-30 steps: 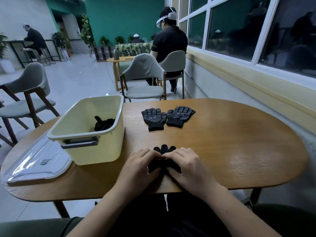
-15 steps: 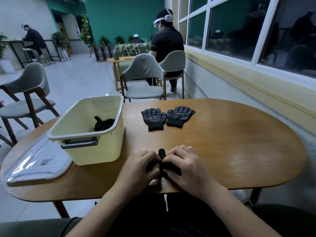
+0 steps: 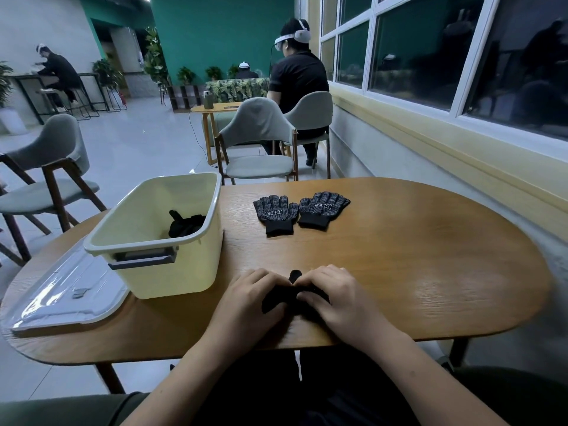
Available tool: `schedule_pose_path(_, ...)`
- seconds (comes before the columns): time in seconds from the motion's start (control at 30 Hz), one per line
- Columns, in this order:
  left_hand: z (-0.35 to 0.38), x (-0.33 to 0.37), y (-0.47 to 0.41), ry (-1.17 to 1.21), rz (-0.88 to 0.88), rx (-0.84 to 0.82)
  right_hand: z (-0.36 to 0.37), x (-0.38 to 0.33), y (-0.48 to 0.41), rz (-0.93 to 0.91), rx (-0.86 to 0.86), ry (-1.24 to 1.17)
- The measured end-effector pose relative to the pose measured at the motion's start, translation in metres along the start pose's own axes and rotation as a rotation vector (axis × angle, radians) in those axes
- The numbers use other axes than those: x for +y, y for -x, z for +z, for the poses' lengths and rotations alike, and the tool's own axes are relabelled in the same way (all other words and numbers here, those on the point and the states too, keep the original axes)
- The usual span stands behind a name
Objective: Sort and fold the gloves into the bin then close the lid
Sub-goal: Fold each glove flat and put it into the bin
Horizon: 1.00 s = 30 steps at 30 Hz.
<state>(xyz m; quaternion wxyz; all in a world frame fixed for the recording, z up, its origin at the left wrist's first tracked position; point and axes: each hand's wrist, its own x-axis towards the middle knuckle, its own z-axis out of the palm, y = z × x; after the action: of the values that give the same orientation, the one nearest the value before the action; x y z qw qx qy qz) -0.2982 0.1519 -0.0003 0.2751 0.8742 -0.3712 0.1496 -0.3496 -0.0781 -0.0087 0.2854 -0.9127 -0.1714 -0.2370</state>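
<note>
A plain black glove (image 3: 284, 298) lies bunched at the table's near edge, with one fingertip poking out between my hands. My left hand (image 3: 250, 298) and my right hand (image 3: 336, 298) both press and grip it, hiding most of it. Two dotted grey-black gloves (image 3: 276, 212) (image 3: 322, 207) lie flat side by side in the middle of the table. The pale yellow bin (image 3: 172, 272) stands open at the left with a folded black glove (image 3: 186, 226) inside. Its clear lid (image 3: 64, 296) lies flat to the left of the bin.
The wooden table (image 3: 430, 272) is oval. Grey chairs (image 3: 258, 142) stand behind and to the left. A person in a headset (image 3: 296, 78) sits at another table beyond. A windowed wall runs along the right.
The black glove's fingers, spread out a second ago, have been gathered in under my hands. Only one fingertip still shows.
</note>
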Motion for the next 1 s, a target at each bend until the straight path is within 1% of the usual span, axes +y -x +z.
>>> schedule_pose_path(0.27, -0.0004, 0.003, -0.0019, 0.034, -0.023, -0.013, -0.0014, -0.0047, 0.0019, -0.023, 0.029, 0.03)
schedule_pose_path(0.37, 0.0024, 0.001, -0.0035, 0.014, -0.024, 0.01, -0.0002, -0.0037, 0.002, -0.03, 0.031, 0.069)
schedule_pose_path(0.43, 0.0029, 0.0004, -0.0039, -0.005, -0.028, 0.027, 0.0009, -0.0025, 0.0026, -0.01, 0.026, 0.075)
schedule_pose_path(0.63, 0.0, -0.0007, -0.0015, 0.003, -0.007, 0.008, 0.0021, -0.0009, 0.0019, 0.076, 0.014, 0.077)
schedule_pose_path(0.83, 0.0011, -0.0054, -0.0018, 0.0, -0.051, 0.022, 0.0024, -0.0027, 0.0004, 0.107, 0.02, 0.108)
schedule_pose_path(0.9, 0.0028, -0.0052, -0.0033, -0.011, -0.098, 0.022, 0.0007, -0.0015, 0.0021, 0.107, -0.017, 0.154)
schedule_pose_path(1.0, 0.0044, -0.0049, -0.0073, -0.058, -0.158, -0.017, -0.0024, 0.0029, -0.0004, 0.084, -0.121, 0.251)
